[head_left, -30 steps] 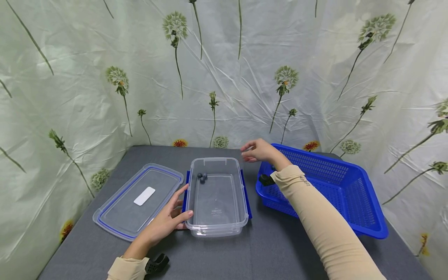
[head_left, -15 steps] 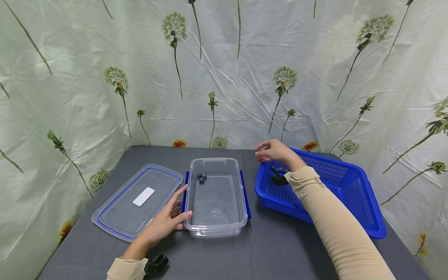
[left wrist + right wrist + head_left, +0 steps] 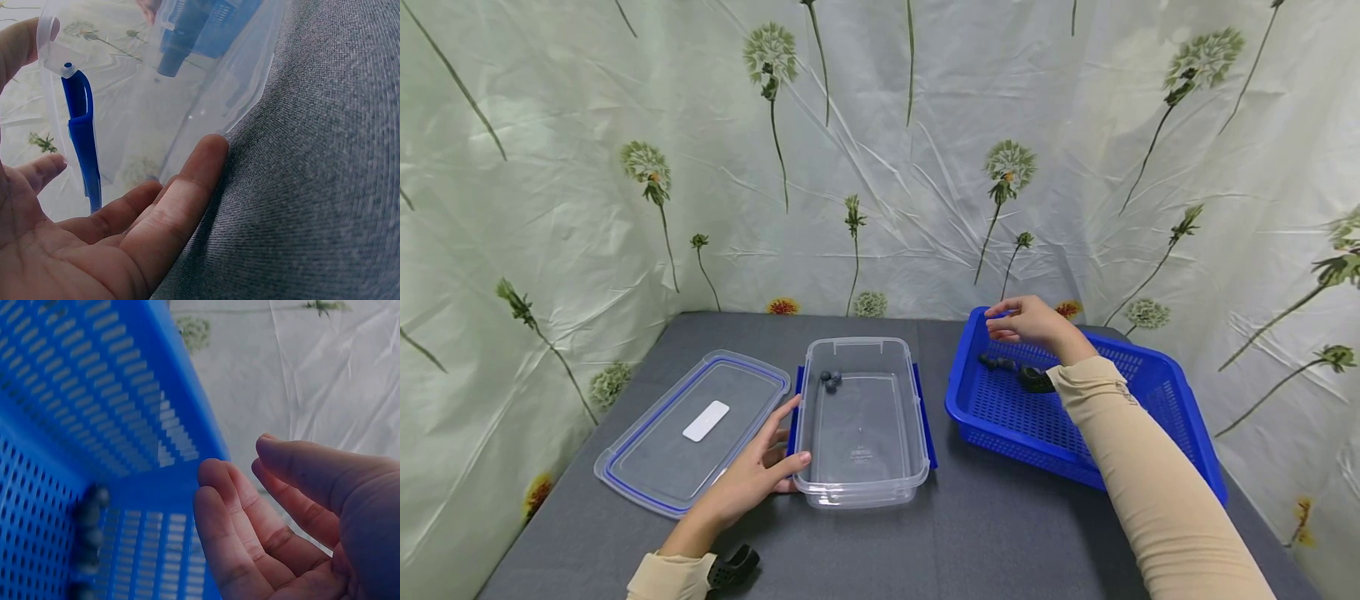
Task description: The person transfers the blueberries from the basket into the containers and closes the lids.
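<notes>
While the right sleeve (image 3: 1142, 467) partly hides the blue basket (image 3: 1015, 408), dark berries (image 3: 988, 361) show at its far-left end and in the clear container (image 3: 880, 433). Left wrist: left hand (image 3: 106, 240) grips the container wall. Right wrist: berries blurred; right hand (image 3: 300, 550) loosely curved, thumb apart.

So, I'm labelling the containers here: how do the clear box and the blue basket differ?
The clear box is see-through with solid walls; the blue basket is opaque and full of holes. The basket looks larger than the box. The left hand touches the box, while the right hand is near the basket's far end. Both are open-topped and hold a few small dark berries.
</notes>
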{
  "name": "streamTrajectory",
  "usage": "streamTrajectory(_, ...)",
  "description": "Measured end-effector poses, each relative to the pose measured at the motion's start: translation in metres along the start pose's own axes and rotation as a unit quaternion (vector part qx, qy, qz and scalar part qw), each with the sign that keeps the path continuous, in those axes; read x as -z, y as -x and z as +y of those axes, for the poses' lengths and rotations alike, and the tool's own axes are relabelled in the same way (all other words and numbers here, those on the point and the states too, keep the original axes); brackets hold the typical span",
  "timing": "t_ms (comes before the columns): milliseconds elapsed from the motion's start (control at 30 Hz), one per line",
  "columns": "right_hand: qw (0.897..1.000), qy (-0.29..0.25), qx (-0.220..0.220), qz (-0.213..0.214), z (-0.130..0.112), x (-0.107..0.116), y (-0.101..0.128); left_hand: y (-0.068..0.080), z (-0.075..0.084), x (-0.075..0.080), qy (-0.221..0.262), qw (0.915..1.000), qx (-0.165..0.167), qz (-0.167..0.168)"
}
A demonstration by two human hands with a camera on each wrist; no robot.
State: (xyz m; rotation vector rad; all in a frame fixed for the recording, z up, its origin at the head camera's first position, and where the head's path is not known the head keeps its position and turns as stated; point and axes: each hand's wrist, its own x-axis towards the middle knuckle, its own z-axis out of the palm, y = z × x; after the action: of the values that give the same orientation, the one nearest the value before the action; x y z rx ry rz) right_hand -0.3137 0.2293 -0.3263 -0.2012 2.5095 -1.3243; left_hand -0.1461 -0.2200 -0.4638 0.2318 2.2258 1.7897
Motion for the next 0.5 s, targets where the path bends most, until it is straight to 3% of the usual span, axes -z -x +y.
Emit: streamTrajectory(500,0.999,-0.038,-0.03,0.011,0.04,0.036,0.013,0.0,0.001,0.0,0.0,1.0,-0.001,-0.003)
